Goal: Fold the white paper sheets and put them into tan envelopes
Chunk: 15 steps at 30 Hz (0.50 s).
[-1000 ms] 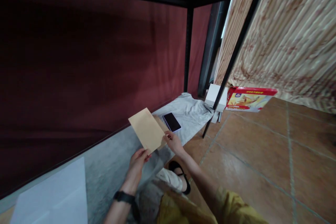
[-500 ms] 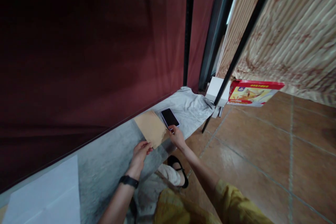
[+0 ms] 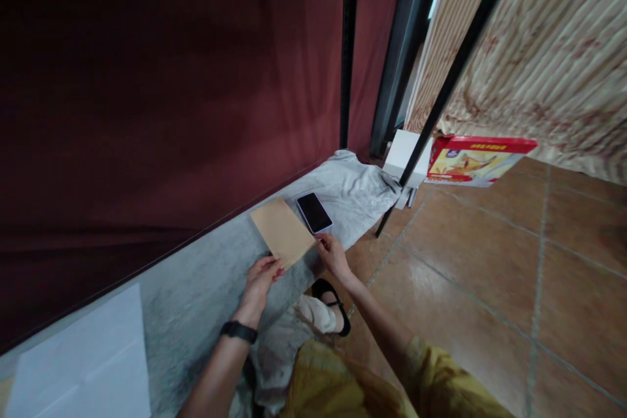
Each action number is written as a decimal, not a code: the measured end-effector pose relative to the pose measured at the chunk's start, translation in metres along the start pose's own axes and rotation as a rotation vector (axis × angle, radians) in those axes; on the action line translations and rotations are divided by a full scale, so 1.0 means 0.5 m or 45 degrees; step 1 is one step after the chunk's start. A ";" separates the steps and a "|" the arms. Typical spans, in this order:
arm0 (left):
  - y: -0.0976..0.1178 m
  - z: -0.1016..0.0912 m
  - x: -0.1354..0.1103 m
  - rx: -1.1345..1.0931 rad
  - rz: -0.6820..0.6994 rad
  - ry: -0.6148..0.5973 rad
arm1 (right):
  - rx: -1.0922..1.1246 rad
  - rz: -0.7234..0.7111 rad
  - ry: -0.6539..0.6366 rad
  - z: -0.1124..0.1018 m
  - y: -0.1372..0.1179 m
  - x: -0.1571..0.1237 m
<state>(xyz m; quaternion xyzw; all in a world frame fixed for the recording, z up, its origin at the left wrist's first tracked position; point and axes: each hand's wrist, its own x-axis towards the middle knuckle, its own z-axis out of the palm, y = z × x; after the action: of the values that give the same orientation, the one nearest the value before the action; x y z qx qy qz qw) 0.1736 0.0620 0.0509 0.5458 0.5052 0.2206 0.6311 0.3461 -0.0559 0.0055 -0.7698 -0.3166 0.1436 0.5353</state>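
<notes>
A tan paper envelope [image 3: 282, 232] lies flat on the grey cloth-covered surface [image 3: 206, 294]. My left hand [image 3: 262, 276], with a black watch on its wrist, pinches the envelope's near corner. My right hand [image 3: 333, 253] rests its fingertips on the envelope's right edge, just below a black phone [image 3: 314, 212] that lies screen-up beside the envelope.
A white sheet [image 3: 83, 366] lies at the near left of the surface. A dark red curtain [image 3: 171, 78] hangs behind. Black frame posts [image 3: 347, 46] stand at the far end. A white box [image 3: 406, 150] and a red-and-yellow box [image 3: 477, 160] sit on the tiled floor [image 3: 490, 274].
The envelope was held up off the surface a second ago; both hands lowered it and it now lies flat next to the phone.
</notes>
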 end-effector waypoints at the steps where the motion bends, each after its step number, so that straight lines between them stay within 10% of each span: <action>1: -0.002 0.001 0.001 0.001 0.001 0.003 | -0.025 0.000 -0.014 -0.001 -0.001 0.000; 15: -0.019 0.014 -0.012 0.025 0.127 0.170 | -0.164 -0.045 -0.107 -0.003 -0.014 0.001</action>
<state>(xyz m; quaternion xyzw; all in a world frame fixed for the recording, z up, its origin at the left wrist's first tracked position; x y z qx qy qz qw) 0.1745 0.0509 0.0437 0.5605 0.5204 0.2826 0.5789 0.3452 -0.0552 0.0125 -0.7903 -0.3608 0.1457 0.4732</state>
